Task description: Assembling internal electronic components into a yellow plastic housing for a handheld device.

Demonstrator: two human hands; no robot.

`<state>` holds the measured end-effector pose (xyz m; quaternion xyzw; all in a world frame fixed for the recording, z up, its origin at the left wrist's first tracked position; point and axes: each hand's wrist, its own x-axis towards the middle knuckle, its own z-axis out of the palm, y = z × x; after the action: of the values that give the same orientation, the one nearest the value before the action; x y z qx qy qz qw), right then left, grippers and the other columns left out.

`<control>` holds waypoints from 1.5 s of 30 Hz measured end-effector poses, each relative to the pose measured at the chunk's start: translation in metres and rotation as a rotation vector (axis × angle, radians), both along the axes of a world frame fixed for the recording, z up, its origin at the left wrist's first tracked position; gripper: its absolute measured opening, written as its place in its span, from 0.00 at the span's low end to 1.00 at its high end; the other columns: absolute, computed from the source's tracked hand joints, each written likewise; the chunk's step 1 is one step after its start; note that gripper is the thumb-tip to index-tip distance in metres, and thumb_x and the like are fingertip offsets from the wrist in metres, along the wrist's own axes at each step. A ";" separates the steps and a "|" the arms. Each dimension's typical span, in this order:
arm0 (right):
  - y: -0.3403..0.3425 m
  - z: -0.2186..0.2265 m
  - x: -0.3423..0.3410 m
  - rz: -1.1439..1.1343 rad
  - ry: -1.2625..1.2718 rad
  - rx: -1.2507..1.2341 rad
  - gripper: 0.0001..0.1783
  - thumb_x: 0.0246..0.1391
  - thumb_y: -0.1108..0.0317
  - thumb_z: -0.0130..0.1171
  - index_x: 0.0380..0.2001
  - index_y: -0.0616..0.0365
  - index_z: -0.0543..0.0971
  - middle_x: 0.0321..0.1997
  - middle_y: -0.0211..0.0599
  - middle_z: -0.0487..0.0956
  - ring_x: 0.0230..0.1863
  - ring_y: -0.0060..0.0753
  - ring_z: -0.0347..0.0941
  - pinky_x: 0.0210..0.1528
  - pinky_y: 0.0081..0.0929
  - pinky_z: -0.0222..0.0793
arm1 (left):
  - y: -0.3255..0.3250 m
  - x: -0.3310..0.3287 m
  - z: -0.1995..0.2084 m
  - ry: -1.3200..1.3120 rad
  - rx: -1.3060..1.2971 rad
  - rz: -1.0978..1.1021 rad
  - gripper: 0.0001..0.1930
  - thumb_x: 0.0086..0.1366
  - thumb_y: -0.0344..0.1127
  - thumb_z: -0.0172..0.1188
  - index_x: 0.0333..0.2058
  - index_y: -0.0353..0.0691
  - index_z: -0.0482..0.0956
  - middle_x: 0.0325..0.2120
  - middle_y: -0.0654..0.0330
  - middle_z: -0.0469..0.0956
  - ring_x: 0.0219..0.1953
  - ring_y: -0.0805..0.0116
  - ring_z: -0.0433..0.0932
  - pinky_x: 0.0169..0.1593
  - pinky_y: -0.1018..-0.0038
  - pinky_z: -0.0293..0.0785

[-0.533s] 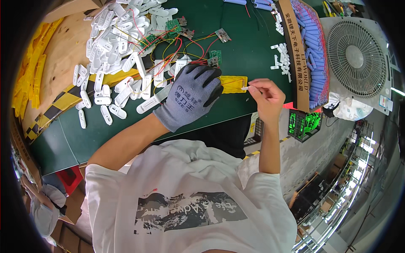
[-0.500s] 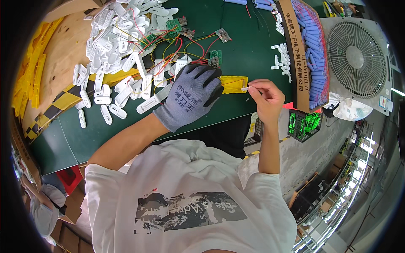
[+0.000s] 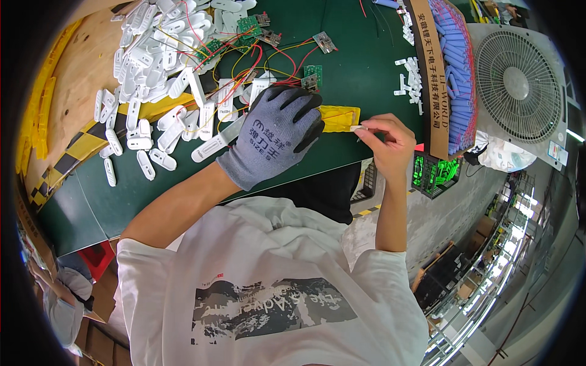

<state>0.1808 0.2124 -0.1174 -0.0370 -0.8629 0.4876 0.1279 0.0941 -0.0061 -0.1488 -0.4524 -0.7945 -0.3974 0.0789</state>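
my left hand [image 3: 278, 137] wears a grey, black-tipped glove; green bench [image 3: 360, 73], yellow strip [image 3: 339, 118], seemingly white casings [image 3: 143, 73].

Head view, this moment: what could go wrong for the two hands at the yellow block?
1. The right hand pinches a small white piece at the table edge; a slip would probably drop it off the table.
2. The gloved left hand covers most of the yellow block, so aligning the piece may be done partly blind.
3. Loose red and yellow wires lie just beyond the glove and might snag.
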 end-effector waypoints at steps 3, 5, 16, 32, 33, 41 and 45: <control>0.003 -0.005 0.001 0.025 0.041 0.031 0.10 0.36 0.82 0.69 0.25 0.64 0.80 0.27 0.37 0.78 0.26 0.22 0.74 0.27 0.16 0.68 | 0.001 -0.001 0.000 -0.015 0.010 -0.006 0.14 0.51 0.37 0.63 0.35 0.40 0.75 0.42 0.56 0.73 0.46 0.58 0.71 0.50 0.60 0.67; 0.005 -0.013 0.004 -0.049 0.164 0.103 0.11 0.33 0.82 0.71 0.23 0.63 0.79 0.26 0.37 0.77 0.24 0.23 0.73 0.26 0.16 0.67 | 0.001 -0.001 0.000 -0.029 0.022 -0.005 0.13 0.51 0.37 0.62 0.35 0.40 0.75 0.42 0.56 0.73 0.46 0.58 0.71 0.50 0.60 0.67; -0.002 -0.030 0.003 0.043 0.393 0.451 0.14 0.30 0.77 0.74 0.24 0.61 0.80 0.27 0.33 0.77 0.25 0.24 0.73 0.24 0.19 0.69 | -0.003 0.001 0.000 -0.065 0.047 -0.015 0.14 0.51 0.36 0.63 0.36 0.40 0.75 0.42 0.56 0.74 0.46 0.57 0.71 0.51 0.60 0.67; 0.012 -0.004 -0.012 0.260 0.252 0.613 0.15 0.33 0.65 0.71 0.27 0.56 0.80 0.40 0.33 0.79 0.38 0.35 0.75 0.37 0.29 0.72 | 0.000 -0.010 0.006 -0.023 0.044 -0.089 0.14 0.50 0.35 0.63 0.36 0.40 0.74 0.40 0.55 0.73 0.46 0.55 0.70 0.52 0.60 0.66; 0.011 -0.004 -0.014 0.275 0.266 0.626 0.15 0.33 0.63 0.72 0.27 0.54 0.80 0.40 0.31 0.79 0.38 0.34 0.75 0.37 0.29 0.72 | -0.004 -0.007 0.004 -0.003 0.006 -0.054 0.14 0.50 0.35 0.63 0.36 0.40 0.74 0.40 0.55 0.73 0.46 0.55 0.70 0.51 0.60 0.66; 0.018 -0.006 0.000 0.295 0.297 0.585 0.14 0.31 0.65 0.73 0.24 0.53 0.79 0.36 0.29 0.80 0.31 0.33 0.76 0.32 0.27 0.73 | -0.006 0.007 0.008 0.019 0.002 -0.068 0.15 0.46 0.30 0.65 0.36 0.40 0.74 0.40 0.57 0.76 0.41 0.57 0.74 0.44 0.63 0.68; 0.045 0.038 -0.014 -0.054 0.200 0.568 0.10 0.39 0.64 0.68 0.25 0.55 0.80 0.31 0.34 0.81 0.27 0.35 0.77 0.31 0.26 0.72 | -0.007 0.006 0.008 -0.039 -0.026 -0.060 0.15 0.47 0.30 0.64 0.36 0.39 0.74 0.39 0.57 0.77 0.39 0.58 0.75 0.43 0.63 0.68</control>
<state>0.1671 0.2579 -0.0795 0.0255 -0.9465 0.2243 0.2304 0.1003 -0.0136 -0.1410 -0.4691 -0.7872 -0.3978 0.0455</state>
